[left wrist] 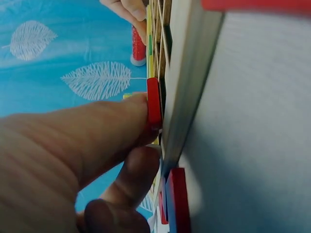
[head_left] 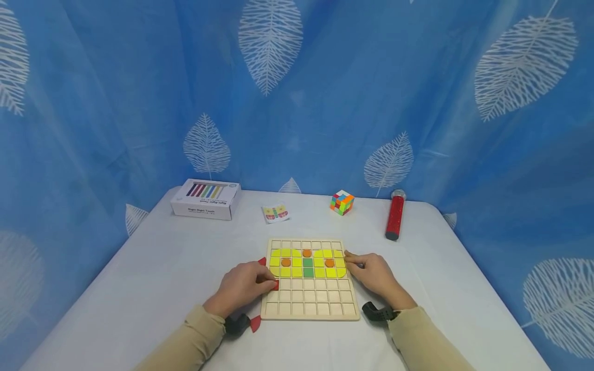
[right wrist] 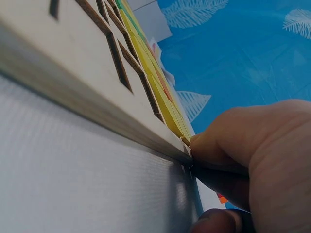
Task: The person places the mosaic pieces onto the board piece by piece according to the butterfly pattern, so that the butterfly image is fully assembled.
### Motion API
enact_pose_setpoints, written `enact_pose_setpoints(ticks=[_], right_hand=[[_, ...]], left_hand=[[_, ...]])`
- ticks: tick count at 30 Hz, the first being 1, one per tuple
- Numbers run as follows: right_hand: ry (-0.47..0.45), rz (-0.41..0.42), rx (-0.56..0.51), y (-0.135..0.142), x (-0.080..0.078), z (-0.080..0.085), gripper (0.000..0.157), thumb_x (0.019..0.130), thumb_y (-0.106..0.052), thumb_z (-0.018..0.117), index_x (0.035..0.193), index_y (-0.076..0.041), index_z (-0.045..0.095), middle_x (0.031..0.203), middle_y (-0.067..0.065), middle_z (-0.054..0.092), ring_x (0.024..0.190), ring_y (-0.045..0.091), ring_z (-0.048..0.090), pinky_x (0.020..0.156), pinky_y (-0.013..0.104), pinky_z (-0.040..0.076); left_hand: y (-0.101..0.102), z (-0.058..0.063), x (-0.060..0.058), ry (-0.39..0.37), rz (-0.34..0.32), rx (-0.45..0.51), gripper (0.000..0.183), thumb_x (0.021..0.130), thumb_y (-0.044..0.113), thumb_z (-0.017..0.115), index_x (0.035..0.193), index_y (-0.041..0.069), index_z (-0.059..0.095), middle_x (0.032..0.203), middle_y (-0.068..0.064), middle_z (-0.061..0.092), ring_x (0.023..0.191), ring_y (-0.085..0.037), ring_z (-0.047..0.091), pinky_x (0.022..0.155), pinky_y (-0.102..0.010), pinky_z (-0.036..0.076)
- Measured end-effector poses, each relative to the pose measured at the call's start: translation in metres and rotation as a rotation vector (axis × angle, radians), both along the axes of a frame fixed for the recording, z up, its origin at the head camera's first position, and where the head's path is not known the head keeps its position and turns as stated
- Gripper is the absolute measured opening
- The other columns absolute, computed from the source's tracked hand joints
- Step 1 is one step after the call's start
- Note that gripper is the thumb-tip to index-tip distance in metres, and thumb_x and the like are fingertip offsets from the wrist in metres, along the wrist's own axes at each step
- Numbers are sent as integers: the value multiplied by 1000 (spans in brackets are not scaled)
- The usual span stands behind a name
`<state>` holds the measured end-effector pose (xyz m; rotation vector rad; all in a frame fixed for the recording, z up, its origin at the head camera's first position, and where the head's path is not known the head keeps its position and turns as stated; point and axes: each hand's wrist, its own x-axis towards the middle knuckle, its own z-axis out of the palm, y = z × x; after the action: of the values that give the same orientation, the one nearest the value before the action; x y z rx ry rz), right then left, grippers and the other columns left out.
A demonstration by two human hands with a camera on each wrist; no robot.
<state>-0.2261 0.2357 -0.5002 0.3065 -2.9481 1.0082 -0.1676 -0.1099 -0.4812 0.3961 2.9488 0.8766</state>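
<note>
A square wooden grid board (head_left: 310, 310) lies on the table, its upper rows filled with yellow tiles (head_left: 297, 272), orange discs (head_left: 329, 263) and green tiles (head_left: 308, 263). At its left edge my left hand (head_left: 242, 284) pinches a small red tile (left wrist: 153, 104) over a cell just below the yellow tiles. Thumb and fingertips of my right hand (head_left: 377, 274) hold the board's right edge near the upper rows. Another red piece (head_left: 256, 323) lies by the lower left corner, and one more red piece (head_left: 262, 261) shows beyond the left hand.
Behind the board sit a white box (head_left: 204, 210), a small picture card (head_left: 276, 214), a colourful puzzle cube (head_left: 342, 202) and a red tube (head_left: 395, 215). A white cloth covers the table (head_left: 139, 288); a blue leaf-patterned curtain (head_left: 325, 103) hangs around it.
</note>
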Motion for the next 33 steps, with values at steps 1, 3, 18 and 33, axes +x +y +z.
enact_pose_setpoints(ticks=[1, 3, 18, 33], right_hand=[[2, 1, -1, 0, 0, -1, 33, 97, -29, 70, 127, -16, 74, 139, -1, 65, 135, 32, 58, 107, 54, 48], [4, 2, -6, 1, 1, -3, 32, 98, -29, 70, 126, -16, 74, 139, -1, 65, 135, 32, 58, 107, 54, 47], [-5, -6, 1, 0, -1, -1, 32, 97, -29, 70, 125, -15, 75, 138, -1, 65, 135, 31, 58, 109, 54, 46], [-29, -21, 8, -2, 1, 0, 35, 98, -33, 68, 129, -16, 72, 141, -2, 64, 136, 32, 57, 108, 54, 47]], left_hand=[[0, 0, 0, 0, -3, -2, 10, 85, 34, 85, 92, 27, 82, 80, 20, 69, 77, -6, 57, 73, -31, 49], [0, -1, 1, -1, -5, -9, 12, 84, 35, 85, 92, 27, 82, 81, 20, 69, 77, -6, 56, 72, -30, 48], [1, -5, -4, -20, 134, 25, 15, 76, 32, 92, 83, 31, 78, 78, 16, 65, 77, -8, 56, 69, -30, 46], [6, -2, 2, 2, 139, 36, 11, 80, 26, 88, 84, 29, 78, 81, 16, 66, 78, -7, 57, 69, -30, 48]])
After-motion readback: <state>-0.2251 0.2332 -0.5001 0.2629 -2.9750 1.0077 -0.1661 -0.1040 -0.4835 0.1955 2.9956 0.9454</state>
